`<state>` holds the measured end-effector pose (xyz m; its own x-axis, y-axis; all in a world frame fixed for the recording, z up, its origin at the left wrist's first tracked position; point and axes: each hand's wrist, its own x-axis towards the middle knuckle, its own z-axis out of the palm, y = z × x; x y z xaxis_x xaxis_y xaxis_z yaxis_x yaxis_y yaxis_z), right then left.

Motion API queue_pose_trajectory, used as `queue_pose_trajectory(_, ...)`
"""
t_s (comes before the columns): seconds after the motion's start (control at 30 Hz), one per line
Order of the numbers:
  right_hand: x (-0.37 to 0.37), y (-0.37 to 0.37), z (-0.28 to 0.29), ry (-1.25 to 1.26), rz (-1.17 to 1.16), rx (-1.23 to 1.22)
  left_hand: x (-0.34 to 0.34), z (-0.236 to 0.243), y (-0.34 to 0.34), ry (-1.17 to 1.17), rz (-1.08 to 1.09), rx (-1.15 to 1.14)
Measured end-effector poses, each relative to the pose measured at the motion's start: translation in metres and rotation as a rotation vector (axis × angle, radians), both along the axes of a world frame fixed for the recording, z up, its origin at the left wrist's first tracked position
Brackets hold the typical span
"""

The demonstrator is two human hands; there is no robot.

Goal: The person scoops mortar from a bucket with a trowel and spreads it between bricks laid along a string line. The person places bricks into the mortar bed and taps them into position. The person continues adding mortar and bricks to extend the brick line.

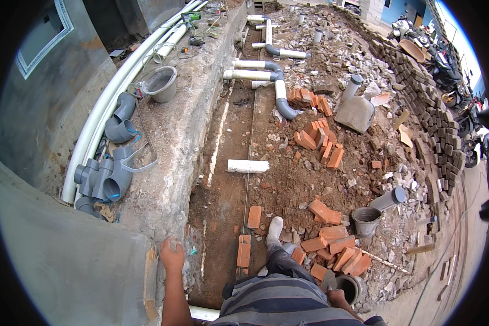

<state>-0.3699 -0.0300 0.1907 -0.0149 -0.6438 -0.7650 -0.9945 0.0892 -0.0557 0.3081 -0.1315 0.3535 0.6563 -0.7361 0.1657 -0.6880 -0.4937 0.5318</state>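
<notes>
My left hand (172,255) is closed at the corner of the rough concrete ledge (171,204), a small grey patch showing between its fingers. What it grips, if anything, I cannot make out. Low on the right, my right hand (338,298) is partly hidden by my striped shirt. It is closed around what looks like a trowel, whose grey blade (329,280) points up beside a mortar bucket (349,289). In the trench, single orange bricks (244,251) lie along a taut string (249,190). A loose brick pile (337,247) lies right of my boot (275,231).
A short white pipe (248,166) crosses the trench ahead; grey-elbowed pipes (280,89) enter it farther off. Grey pipe fittings (106,174), a bucket (160,84) and long white pipes (100,125) rest on the left ledge. Rubble, more bricks (320,138) and another bucket (366,220) lie right.
</notes>
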Motion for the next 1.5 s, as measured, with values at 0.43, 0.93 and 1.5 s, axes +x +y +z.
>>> queue_pose_trajectory(0.43,0.061,-0.273,0.101,-0.088,-1.174,0.264,0.002,0.0,-0.036,0.037,0.475,0.242)
queue_pose_trajectory(0.93,0.033,-0.359,0.027,-0.055,-0.606,0.173,0.021,-0.024,-0.021,-0.149,0.49,0.448)
queue_pose_trajectory(1.5,0.12,-0.812,0.026,-0.047,-0.043,0.186,0.065,-0.085,-0.416,0.141,0.194,1.083)
